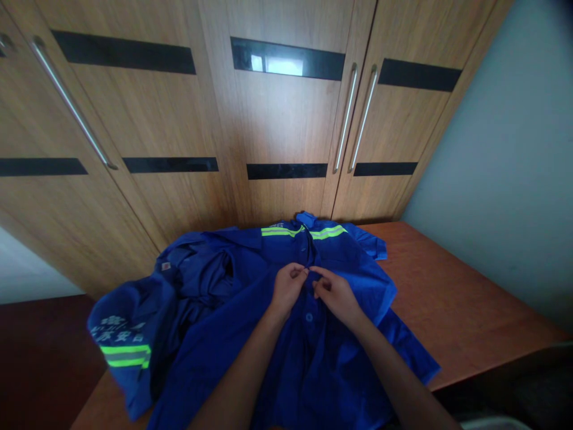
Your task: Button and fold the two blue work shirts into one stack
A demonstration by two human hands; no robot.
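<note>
A blue work shirt [250, 334] with yellow-green reflective stripes lies spread over a wooden table [456, 298], collar toward the wardrobe. My left hand [286, 286] and my right hand [335, 292] meet over the shirt's front placket, below the collar. Both hands pinch the cloth at the placket with fingers closed. A blue button [308, 317] shows just below my hands. More blue work cloth [134, 328] with printed white characters and stripes is bunched at the left.
A wooden wardrobe [277, 119] with long metal handles stands right behind the table. A grey-blue wall [514, 179] runs along the right. The table's bare part lies to the right of the shirt. Dark floor shows at the lower left.
</note>
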